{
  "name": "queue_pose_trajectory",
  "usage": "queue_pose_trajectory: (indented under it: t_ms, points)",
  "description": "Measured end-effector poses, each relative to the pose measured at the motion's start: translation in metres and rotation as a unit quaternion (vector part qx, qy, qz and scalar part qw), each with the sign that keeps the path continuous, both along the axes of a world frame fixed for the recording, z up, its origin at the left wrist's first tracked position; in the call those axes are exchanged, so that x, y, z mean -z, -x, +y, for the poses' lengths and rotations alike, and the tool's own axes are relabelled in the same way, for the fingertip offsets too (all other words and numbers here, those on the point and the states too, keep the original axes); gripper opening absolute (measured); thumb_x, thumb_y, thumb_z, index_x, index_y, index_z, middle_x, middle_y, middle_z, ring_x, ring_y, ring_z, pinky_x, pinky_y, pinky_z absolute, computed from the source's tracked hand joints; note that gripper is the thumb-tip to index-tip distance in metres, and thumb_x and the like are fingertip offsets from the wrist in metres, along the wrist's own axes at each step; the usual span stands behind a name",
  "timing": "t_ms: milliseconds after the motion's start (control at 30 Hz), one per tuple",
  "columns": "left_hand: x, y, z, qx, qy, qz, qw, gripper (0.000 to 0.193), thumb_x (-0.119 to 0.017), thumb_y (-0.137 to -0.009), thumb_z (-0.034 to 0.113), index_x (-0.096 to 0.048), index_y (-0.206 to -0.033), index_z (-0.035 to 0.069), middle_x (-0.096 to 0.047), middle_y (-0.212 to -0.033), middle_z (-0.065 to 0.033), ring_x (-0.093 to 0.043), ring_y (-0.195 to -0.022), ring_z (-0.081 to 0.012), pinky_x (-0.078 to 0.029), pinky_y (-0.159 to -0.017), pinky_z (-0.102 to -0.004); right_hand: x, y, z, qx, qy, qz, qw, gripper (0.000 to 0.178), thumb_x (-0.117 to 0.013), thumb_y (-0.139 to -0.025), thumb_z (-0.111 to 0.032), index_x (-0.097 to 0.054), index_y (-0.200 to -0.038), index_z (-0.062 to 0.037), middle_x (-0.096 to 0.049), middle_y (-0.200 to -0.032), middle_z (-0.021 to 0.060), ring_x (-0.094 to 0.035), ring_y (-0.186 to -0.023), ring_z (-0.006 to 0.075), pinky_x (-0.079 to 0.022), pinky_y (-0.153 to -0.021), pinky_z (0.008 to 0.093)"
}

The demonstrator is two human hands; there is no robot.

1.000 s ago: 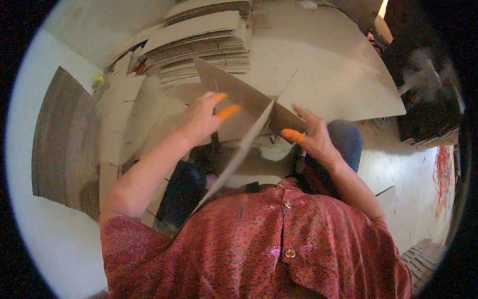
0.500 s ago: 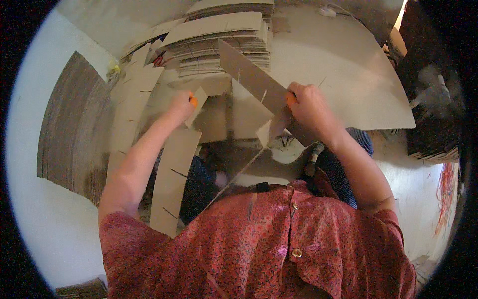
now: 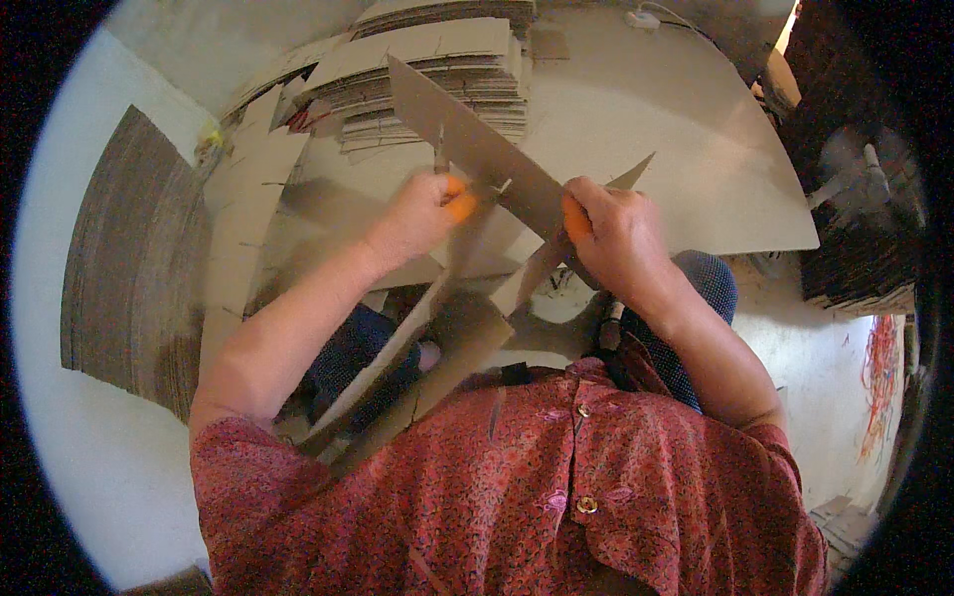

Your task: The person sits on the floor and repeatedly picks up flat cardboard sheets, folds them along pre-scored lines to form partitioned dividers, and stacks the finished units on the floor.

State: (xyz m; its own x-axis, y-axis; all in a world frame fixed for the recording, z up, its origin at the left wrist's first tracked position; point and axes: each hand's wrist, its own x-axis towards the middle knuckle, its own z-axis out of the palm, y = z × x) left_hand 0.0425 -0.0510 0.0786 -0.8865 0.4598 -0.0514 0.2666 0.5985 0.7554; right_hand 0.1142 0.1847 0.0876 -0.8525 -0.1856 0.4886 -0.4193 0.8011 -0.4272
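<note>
My right hand [image 3: 621, 238], with an orange cover on a finger, is closed on a long slotted cardboard strip [image 3: 527, 179] that slants up to the far left. Another strip crosses it beneath that hand; its pointed end [image 3: 633, 171] sticks out beyond. Close by on the left is my left hand [image 3: 422, 214], closed, also with orange finger covers, by the long strip's slots. From it a blurred cardboard strip [image 3: 457, 348] hangs toward my lap. Whether the strips interlock under my fingers is hidden.
Stacked cardboard sheets [image 3: 427, 50] rise at the back of the pale table [image 3: 686, 139]. Loose slotted strips [image 3: 243, 199] lie left of my arm, beside a curved brown cardboard stack [image 3: 129, 268]. At the right are a dark stack [image 3: 855, 273] and hanging red strings [image 3: 879, 382].
My left hand has moved right, up to the long strip, and its cardboard strip has swung rightward with it. The right hand stays nearly in place, still gripping.
</note>
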Motion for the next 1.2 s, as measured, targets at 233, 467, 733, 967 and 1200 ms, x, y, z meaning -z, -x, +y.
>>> queue_pose_trajectory:
  t_ms: [233,467,733,967,1200]
  points:
    - [-0.005,-0.011,0.002,-0.004,-0.004,0.04,0.999,0.02,-0.058,-0.087,0.018,-0.063,-0.089,-0.001,-0.064,-0.076,-0.0016,-0.053,-0.069,-0.0083,-0.045,-0.063,-0.0265,-0.006,0.005,-0.001,-0.018,-0.007,-0.019,1.0,0.006,-0.057,-0.078,-0.008,-0.055,-0.079,-0.0025,-0.057,-0.064,0.0205,-0.056,-0.062,0.04,-0.044,-0.054,0.0452]
    - [0.007,0.014,-0.021,-0.06,-0.083,0.097,0.99,0.029,-0.062,-0.085,0.025,-0.065,-0.096,-0.001,-0.067,-0.084,-0.011,-0.06,-0.077,-0.0151,-0.047,-0.072,-0.0295,0.018,0.029,0.004,-0.038,-0.064,-0.158,0.985,0.025,-0.052,-0.085,-0.014,-0.053,-0.109,-0.0065,-0.057,-0.066,0.0238,-0.056,-0.064,0.0429,-0.045,-0.058,0.0486]
    - [0.061,0.064,-0.251,-0.363,0.513,0.174,0.758,0.046,-0.056,-0.084,0.033,-0.048,-0.121,0.005,-0.053,-0.117,-0.0199,-0.051,-0.108,-0.0381,-0.042,-0.089,-0.0461,0.016,0.04,-0.004,-0.1,-0.267,-0.103,0.953,0.06,-0.049,-0.082,-0.01,-0.026,-0.137,-0.0035,-0.062,-0.068,0.0179,-0.061,-0.06,0.0357,-0.049,-0.051,0.0444]
    - [-0.003,0.05,-0.167,-0.249,0.451,0.193,0.835,0.021,-0.052,-0.083,0.022,-0.059,-0.089,0.003,-0.063,-0.088,-0.0201,-0.061,-0.083,-0.0358,-0.048,-0.072,-0.0457,0.024,0.027,0.016,-0.118,-0.15,-0.065,0.98,0.046,-0.051,-0.082,-0.01,-0.04,-0.126,-0.0056,-0.063,-0.074,0.0162,-0.063,-0.061,0.0327,-0.05,-0.051,0.0434]
    - [0.018,0.043,-0.063,-0.09,0.201,0.166,0.961,0.013,-0.056,-0.077,0.012,-0.063,-0.078,0.001,-0.063,-0.08,-0.0203,-0.06,-0.073,-0.0378,-0.047,-0.065,-0.043,0.012,0.007,0.026,-0.126,-0.073,0.03,0.989,0.041,-0.052,-0.082,-0.012,-0.047,-0.123,-0.0089,-0.064,-0.076,0.0154,-0.062,-0.061,0.0342,-0.05,-0.051,0.0437]
